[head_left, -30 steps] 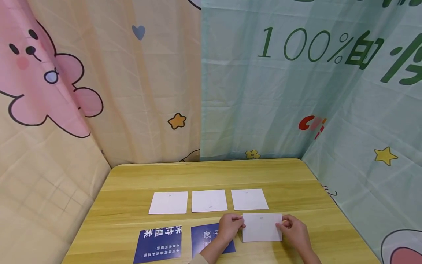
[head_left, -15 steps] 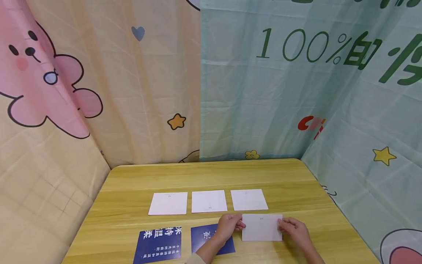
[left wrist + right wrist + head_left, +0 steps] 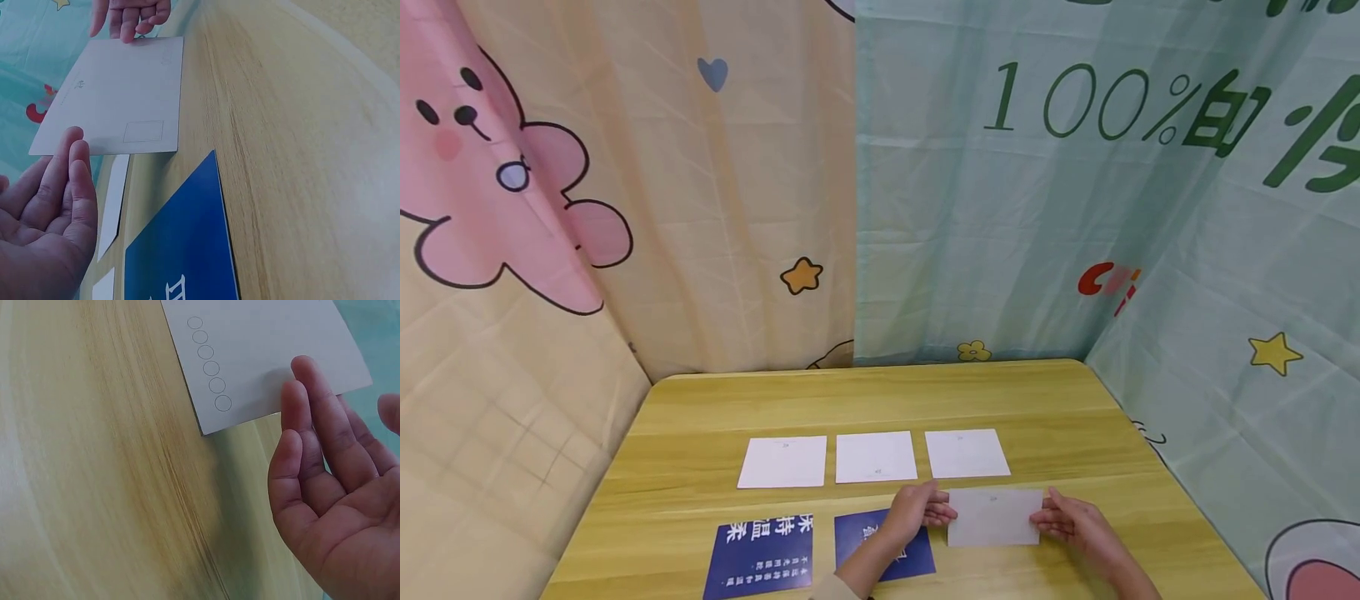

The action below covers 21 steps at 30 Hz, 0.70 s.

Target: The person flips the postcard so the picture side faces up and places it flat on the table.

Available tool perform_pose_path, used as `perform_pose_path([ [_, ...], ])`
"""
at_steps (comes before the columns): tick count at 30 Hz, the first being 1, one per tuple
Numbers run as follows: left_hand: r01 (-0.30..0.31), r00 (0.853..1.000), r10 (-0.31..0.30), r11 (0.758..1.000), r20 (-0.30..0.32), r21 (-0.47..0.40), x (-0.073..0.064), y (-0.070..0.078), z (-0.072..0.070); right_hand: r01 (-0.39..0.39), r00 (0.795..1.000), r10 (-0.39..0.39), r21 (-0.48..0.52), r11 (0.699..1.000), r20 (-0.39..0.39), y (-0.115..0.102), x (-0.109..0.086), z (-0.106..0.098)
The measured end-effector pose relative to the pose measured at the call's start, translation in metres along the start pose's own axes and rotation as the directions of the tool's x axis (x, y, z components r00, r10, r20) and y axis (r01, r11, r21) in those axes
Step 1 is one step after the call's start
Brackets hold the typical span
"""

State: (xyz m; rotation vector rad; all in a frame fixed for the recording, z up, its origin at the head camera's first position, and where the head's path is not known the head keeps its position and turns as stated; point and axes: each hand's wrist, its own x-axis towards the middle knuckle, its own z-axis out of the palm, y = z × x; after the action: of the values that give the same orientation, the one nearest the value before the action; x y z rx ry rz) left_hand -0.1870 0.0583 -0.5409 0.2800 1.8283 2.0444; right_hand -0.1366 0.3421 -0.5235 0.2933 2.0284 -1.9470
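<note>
A white postcard (image 3: 992, 518), its back printed with a small mark, is held raised over the table (image 3: 880, 400) between both hands. At its left edge, my left hand (image 3: 913, 512) keeps it between nearly straight fingers, and the thumb stands apart. My right hand (image 3: 1078, 527) has the opposite edge the same way. In the left wrist view a printed stamp box shows on the postcard (image 3: 112, 100). Seen from the right wrist, several circles line one end of the postcard (image 3: 262, 356), with fingertips (image 3: 304, 364) overlapping its face.
Three white postcards lie in a row behind: left (image 3: 784, 462), middle (image 3: 876, 457) and right (image 3: 967, 453). In front lie a blue card (image 3: 760, 558) with white characters and another blue card (image 3: 853, 542), partly covered by the left forearm. Printed curtains (image 3: 737, 192) surround the table.
The thumbs have come off the postcard's face, and the fingers at both edges have straightened. The postcard has tilted, looking shorter and darker. The cards on the table have stayed put.
</note>
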Motion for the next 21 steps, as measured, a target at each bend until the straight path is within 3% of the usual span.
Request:
perform_pose_path([
  [5,-0.014,0.999,0.014,1.0,0.037,-0.002,-0.007,0.008,0.001,-0.027,0.999,0.027,0.018,0.999,0.021,-0.002,-0.002,-0.004],
  [11,-0.045,0.998,0.047,0.998,0.051,-0.036,-0.022,0.031,0.003,-0.035,0.996,0.033,0.036,0.999,0.078,-0.002,-0.005,-0.006],
  [16,-0.063,0.998,0.063,0.998,0.006,-0.03,-0.031,0.04,0.007,-0.033,0.995,0.03,0.036,0.999,0.091,0.0,-0.006,-0.006],
  [21,-0.099,0.992,0.102,0.994,-0.076,0.036,-0.036,0.042,0.014,-0.037,0.997,0.036,0.022,0.999,0.064,-0.001,-0.008,-0.004],
])
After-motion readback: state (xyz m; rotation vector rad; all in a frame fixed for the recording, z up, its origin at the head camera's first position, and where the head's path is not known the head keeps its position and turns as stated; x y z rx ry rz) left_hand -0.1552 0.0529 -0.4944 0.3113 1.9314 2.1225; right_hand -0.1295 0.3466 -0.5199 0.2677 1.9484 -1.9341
